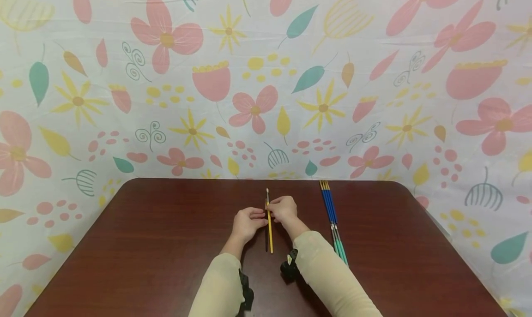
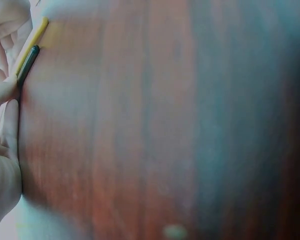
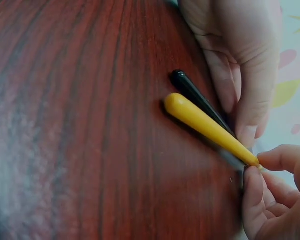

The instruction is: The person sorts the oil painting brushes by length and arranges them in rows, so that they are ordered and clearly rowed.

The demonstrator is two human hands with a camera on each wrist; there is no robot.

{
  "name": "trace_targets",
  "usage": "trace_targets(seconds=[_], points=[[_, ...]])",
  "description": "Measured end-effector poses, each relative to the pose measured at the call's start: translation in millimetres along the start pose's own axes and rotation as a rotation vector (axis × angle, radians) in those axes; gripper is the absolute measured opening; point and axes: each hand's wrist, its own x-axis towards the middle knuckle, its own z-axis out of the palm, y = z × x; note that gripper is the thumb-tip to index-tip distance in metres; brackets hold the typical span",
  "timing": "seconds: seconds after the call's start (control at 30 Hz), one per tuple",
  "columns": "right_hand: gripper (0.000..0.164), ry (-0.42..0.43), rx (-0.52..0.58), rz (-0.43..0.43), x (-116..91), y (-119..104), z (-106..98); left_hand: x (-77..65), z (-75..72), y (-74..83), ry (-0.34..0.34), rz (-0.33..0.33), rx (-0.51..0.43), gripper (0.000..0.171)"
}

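A yellow paintbrush (image 1: 270, 234) and a black paintbrush (image 1: 266, 240) lie side by side, pointing away, near the middle of the brown table. My right hand (image 1: 284, 209) pinches the yellow one between thumb and fingertips, toward its pale-tipped far end. On the other side, my left hand (image 1: 247, 224) holds the black one with thumb and fingers. Both rounded handle ends, yellow (image 3: 192, 116) and black (image 3: 190, 87), show close together in the right wrist view. The left wrist view catches only part of the left hand (image 2: 4, 165) at its edge.
To the right lie several blue-handled paintbrushes (image 1: 329, 206) in a row, with green-handled paintbrushes (image 1: 340, 250) in line nearer me. A flower-patterned cloth (image 1: 257, 40) hangs behind the table (image 1: 166, 243). Dark wrist cameras (image 1: 289, 268) sit at both sleeves.
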Motion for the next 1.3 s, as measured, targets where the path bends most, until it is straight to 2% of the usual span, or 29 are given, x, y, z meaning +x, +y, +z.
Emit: trace_targets(seconds=[0.47,0.73,1.0,1.3], points=[[0.021,-0.025,0.124,-0.027,-4.9,5.6,-12.4,-0.8,-0.3,0.2,0.004,-0.009,-0.003,0.034],[0.024,-0.086,0.186,-0.02,-11.3,10.3,-24.4,-0.6,-0.9,-0.6,-0.011,-0.005,-0.012,0.035],[0.026,-0.105,0.223,-0.018,-16.3,15.6,-40.5,-0.8,0.1,-0.2,0.0,-0.011,-0.002,0.035],[0.027,-0.122,0.207,-0.015,-23.6,22.2,-62.7,-3.9,-0.3,0.5,-0.006,-0.018,-0.013,0.034]])
